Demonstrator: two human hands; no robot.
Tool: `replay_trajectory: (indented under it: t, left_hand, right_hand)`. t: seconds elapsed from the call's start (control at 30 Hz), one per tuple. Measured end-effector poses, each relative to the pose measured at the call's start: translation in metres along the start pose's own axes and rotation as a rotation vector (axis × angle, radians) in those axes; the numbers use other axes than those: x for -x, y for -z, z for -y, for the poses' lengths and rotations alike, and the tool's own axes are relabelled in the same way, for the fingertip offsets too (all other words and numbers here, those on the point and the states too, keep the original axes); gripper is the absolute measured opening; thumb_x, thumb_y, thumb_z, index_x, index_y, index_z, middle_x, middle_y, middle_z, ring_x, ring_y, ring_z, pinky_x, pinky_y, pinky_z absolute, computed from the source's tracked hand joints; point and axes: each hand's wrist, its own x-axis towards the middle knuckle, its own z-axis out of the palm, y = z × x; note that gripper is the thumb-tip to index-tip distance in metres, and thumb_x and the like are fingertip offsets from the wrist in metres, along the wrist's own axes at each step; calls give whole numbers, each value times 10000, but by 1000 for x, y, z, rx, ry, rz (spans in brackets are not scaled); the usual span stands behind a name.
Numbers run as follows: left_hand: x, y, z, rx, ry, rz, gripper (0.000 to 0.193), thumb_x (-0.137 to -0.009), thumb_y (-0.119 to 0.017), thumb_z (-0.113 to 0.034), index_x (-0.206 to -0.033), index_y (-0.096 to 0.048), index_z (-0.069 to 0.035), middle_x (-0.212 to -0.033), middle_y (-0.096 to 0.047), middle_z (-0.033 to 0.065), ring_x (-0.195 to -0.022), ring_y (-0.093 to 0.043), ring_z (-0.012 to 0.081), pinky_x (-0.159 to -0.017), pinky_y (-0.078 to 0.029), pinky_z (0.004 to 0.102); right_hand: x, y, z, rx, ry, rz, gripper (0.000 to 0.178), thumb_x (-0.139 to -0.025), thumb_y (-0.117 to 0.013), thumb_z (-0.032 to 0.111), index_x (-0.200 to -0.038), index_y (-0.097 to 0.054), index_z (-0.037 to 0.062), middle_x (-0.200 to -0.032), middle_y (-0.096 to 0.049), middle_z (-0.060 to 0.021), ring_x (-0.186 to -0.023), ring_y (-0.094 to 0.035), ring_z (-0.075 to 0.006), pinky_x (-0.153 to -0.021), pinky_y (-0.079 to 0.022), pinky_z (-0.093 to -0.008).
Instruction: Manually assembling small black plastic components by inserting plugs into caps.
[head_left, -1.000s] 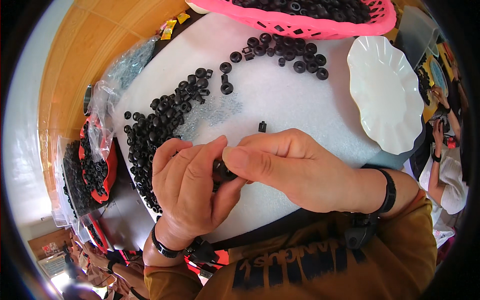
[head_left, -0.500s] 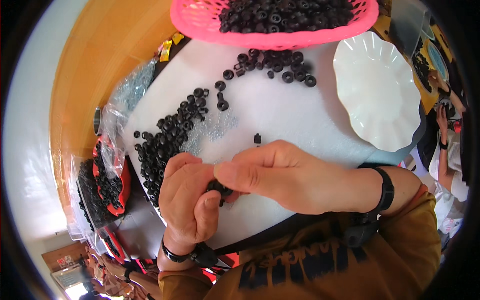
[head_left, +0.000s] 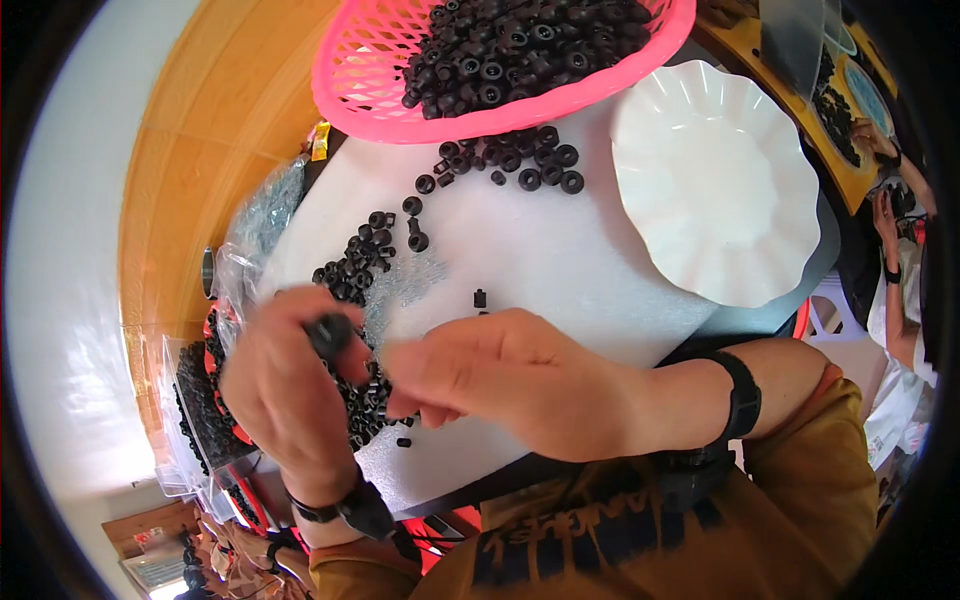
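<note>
With the middle of the white mat (head_left: 570, 260) as the dial's centre, the left hand (head_left: 285, 390) sits at eight o'clock, its thumb and forefinger curled narrowly about a dark black part (head_left: 329, 335), blurred enough that its shape is hard to read. The right hand (head_left: 510, 385) is at six o'clock, fingers bunched and pointing to nine, apart from that part; whether they pinch anything, I cannot tell. The step in hand looks like turning or fitting one piece by fingertip; any next move on it calls for a steady left pinch and the right fingertips closing the gap. Loose black pieces (head_left: 365, 250) spread around nine o'clock, beside scattered clear bits (head_left: 410, 280). A small black piece (head_left: 480, 298) lies alone near the centre. The pink basket (head_left: 440, 130) of black parts stands at twelve, the scalloped white dish (head_left: 715, 190) at two.
</note>
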Motion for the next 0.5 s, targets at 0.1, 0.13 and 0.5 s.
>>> replay_trajectory:
  t: [0.1,0.13,0.5]
  left_hand:
    - [-49,-1,14,433,-15,52,391,-918,-381,-291,-910,-579,46,-667,-543,77,-492,-470,99,-558,-369,194]
    - [-67,-2,16,536,-6,100,376,-914,-404,-287,-975,-557,52,-727,-558,80,-527,-479,99,-580,-378,195]
    - [-69,-26,64,80,292,218,280,-874,-505,-176,-1079,-551,9,-895,-588,58,-646,-457,62,-583,-376,182]
  right_hand:
    - [2,-2,-11,139,-41,66,341,-900,-512,323,-860,-597,-5,-764,-530,3,-719,-473,-68,-672,-399,-222]
    - [3,-4,-9,311,-56,135,318,-892,-529,301,-830,-590,-4,-735,-511,-5,-697,-461,-68,-643,-389,-225]
    - [12,-9,-14,548,126,215,257,-852,-558,228,-723,-559,6,-648,-509,-82,-610,-519,-194,-557,-399,-303]
